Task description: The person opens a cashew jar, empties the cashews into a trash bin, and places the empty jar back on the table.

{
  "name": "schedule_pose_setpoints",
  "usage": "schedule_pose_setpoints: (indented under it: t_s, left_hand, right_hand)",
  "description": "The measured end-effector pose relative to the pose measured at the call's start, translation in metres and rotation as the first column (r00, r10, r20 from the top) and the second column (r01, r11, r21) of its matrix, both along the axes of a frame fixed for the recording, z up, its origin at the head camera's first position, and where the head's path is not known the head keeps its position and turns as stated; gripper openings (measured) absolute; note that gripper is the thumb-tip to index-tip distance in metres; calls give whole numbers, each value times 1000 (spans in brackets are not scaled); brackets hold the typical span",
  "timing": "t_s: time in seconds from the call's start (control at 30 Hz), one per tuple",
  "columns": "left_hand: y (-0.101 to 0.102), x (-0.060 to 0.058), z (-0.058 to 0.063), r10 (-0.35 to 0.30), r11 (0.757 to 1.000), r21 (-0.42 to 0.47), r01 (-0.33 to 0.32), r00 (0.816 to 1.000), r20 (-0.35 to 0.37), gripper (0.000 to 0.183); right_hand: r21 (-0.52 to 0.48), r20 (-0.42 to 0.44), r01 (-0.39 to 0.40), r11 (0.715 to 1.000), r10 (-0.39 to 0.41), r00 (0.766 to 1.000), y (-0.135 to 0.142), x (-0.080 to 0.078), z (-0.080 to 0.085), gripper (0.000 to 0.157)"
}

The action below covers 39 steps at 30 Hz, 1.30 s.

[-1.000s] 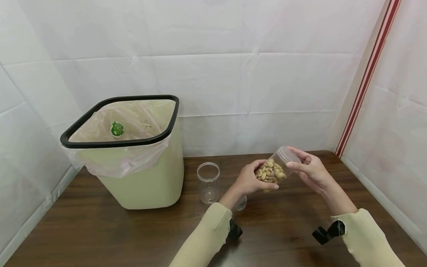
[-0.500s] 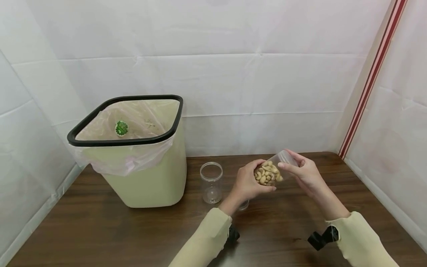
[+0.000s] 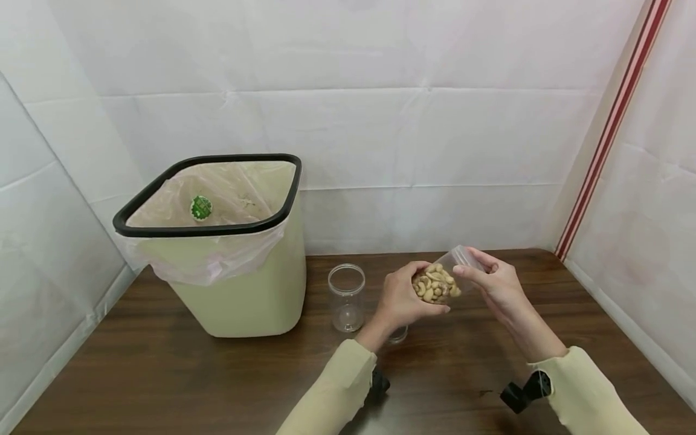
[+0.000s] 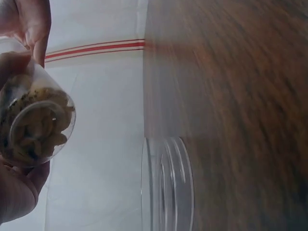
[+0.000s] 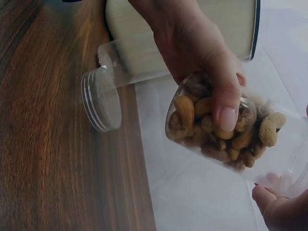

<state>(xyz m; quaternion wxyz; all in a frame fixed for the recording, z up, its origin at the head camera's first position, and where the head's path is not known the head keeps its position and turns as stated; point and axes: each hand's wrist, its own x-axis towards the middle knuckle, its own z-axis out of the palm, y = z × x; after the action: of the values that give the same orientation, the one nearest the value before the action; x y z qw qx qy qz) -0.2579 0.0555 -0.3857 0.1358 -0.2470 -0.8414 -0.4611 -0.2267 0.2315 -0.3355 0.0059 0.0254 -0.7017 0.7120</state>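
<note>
Two half-curled hands (image 3: pixel 401 296) (image 3: pixel 500 285) grip a tilted clear jar (image 3: pixel 449 261) of nuts (image 3: pixel 434 284).

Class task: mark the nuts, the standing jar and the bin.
Nuts (image 3: pixel 435 285): head view, middle of the cluster.
Standing jar (image 3: pixel 347 302): head view, clear side wall.
Bin (image 3: pixel 247 302): head view, outer front wall.

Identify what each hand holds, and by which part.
A clear jar of mixed nuts: the left hand grips its base end, the right hand its opposite end.

I see a white wall (image 3: pixel 353 133) at twelve o'clock, a red stripe (image 3: pixel 613 130) at two, a brown table (image 3: pixel 446 362) at six.
</note>
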Motion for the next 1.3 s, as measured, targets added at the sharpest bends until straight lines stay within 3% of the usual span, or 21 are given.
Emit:
schedule_pose_setpoints:
  t_s: [0.2, 0.33, 0.47, 0.57, 0.7, 0.87, 0.97, 1.13, 1.3]
  left_hand:
    - [0, 0, -2, -7, 1000, 12, 6, 998, 68, 69]
    - [-1, 1, -2, -52, 998, 38, 48, 992, 111, 69]
    - [-2, 6, -2, -176, 980, 129, 150, 958, 226, 70]
    - [-3, 9, 0, -235, 964, 187, 191, 939, 251, 70]
    - [-3, 8, 4, -209, 971, 157, 178, 955, 209, 71]
    - [-5, 7, 4, -172, 983, 97, 154, 960, 222, 72]
    - [-5, 6, 3, -141, 989, 66, 131, 973, 181, 72]
    - [-4, 4, 2, -52, 997, -54, 54, 998, 38, 70]
    - [-3, 4, -1, 33, 988, -143, -52, 991, -133, 66]
  right_hand:
    - [46, -16, -15, 999, 16, 1000, 3, 0, -1, 70]
    - [48, -33, -29, 998, 31, 999, 5, 0, -3, 69]
    - [86, -127, -64, 994, 74, 989, 9, 2, -2, 59]
    - [96, -228, -133, 986, 152, 962, 12, 1, 1, 48]
    - [73, -277, -232, 970, 243, 929, 15, -2, 6, 43]
    - [117, -211, -249, 961, 269, 940, 17, -3, 6, 52]
    - [148, -165, -225, 963, 249, 954, 18, -4, 2, 59]
    - [150, -112, -197, 969, 215, 970, 18, -6, -3, 64]
    - [92, -57, -174, 981, 179, 982, 14, -7, -5, 67]
